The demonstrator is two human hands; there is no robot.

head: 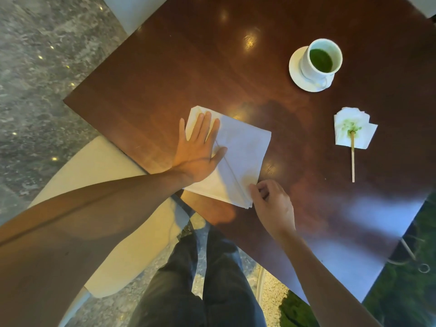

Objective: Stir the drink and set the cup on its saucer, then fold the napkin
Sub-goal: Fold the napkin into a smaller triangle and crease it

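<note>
A white napkin (238, 152) lies near the front edge of the dark wooden table (179, 67), with a diagonal crease across it. My left hand (197, 149) lies flat on the napkin's left part, fingers spread. My right hand (271, 204) pinches the napkin's near right corner, where several layers show. At the far right a white cup (320, 59) with green drink stands on its white saucer (296, 67). A wooden stir stick (353, 159) rests with its tip on a small green-stained napkin (354, 128).
A cream chair seat (106, 185) stands at the table's left front edge. My legs in dark trousers (200, 279) are below the table edge. Grey stone floor (35, 90) lies to the left. A white chair back (134, 10) stands at the far edge.
</note>
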